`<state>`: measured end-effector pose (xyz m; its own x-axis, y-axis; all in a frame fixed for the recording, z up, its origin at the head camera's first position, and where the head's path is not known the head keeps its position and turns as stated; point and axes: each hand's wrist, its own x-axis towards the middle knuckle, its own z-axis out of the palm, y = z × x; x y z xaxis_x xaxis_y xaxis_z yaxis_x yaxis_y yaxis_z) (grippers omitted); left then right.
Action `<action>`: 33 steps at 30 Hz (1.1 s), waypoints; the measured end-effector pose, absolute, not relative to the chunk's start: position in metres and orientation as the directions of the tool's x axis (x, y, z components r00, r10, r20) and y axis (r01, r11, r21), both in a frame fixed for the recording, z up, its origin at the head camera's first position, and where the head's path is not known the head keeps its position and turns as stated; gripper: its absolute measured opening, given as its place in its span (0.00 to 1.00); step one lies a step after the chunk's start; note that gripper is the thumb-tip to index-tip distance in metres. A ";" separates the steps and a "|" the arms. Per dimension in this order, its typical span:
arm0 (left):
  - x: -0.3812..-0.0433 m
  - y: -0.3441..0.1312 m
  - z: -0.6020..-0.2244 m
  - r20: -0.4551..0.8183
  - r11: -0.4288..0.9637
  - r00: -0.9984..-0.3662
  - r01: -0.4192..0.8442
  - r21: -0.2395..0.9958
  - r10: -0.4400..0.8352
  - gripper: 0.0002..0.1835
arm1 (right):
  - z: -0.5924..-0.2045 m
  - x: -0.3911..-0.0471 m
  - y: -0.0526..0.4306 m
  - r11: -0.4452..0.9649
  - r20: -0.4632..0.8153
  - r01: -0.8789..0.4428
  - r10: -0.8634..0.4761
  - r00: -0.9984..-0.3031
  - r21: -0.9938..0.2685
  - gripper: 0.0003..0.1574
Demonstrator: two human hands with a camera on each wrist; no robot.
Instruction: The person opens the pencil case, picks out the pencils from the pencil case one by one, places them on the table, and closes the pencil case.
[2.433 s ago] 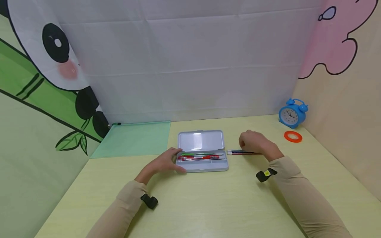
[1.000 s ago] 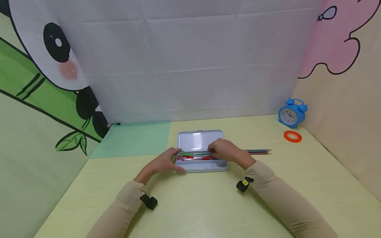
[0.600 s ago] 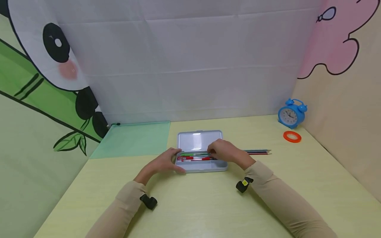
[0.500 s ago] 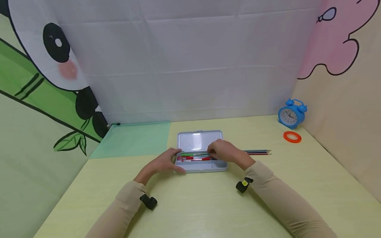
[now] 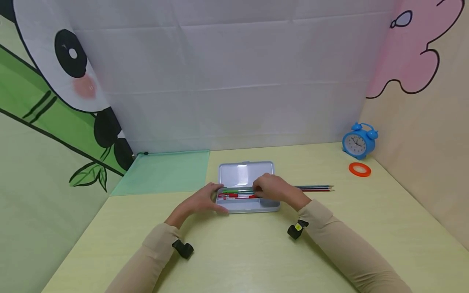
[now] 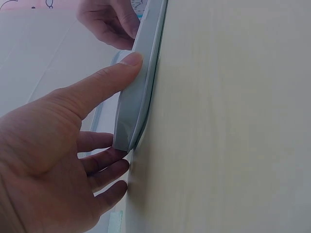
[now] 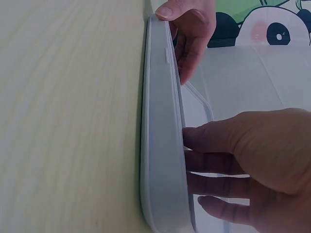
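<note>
A pale grey pencil case (image 5: 269, 205) lies open on the table, its lid (image 5: 242, 173) folded back. My left hand (image 5: 199, 199) grips its left end, thumb on the front wall and fingers behind, as the left wrist view shows. Inside lie several pens, among them a red pen (image 5: 231, 195) and a green pen (image 5: 231, 190). My right hand (image 5: 272, 188) reaches into the case over the pens with bent fingers. In the right wrist view the case's front wall (image 7: 165, 121) hides those fingertips, so whether they pinch a pen does not show. Several pencils (image 5: 315, 188) lie right of the case.
A blue alarm clock (image 5: 359, 140) stands at the back right with an orange-red ring (image 5: 360, 169) in front of it. A mint-green mat (image 5: 165, 173) covers the back left of the table. A white cloth (image 5: 234, 81) hangs behind.
My right hand has come left from above the pencils to the pens inside the case, then slid slightly further left. My left hand has kept its place on the case.
</note>
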<state>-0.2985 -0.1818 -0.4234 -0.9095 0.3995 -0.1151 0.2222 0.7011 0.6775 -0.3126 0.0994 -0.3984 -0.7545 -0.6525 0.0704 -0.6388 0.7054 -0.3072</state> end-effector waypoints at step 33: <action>-0.298 -0.181 -0.422 -0.118 0.709 -0.909 0.225 0.669 0.399 0.57 | -0.386 -0.314 0.116 0.766 -0.088 -0.584 -0.624 -0.777 -0.268 0.14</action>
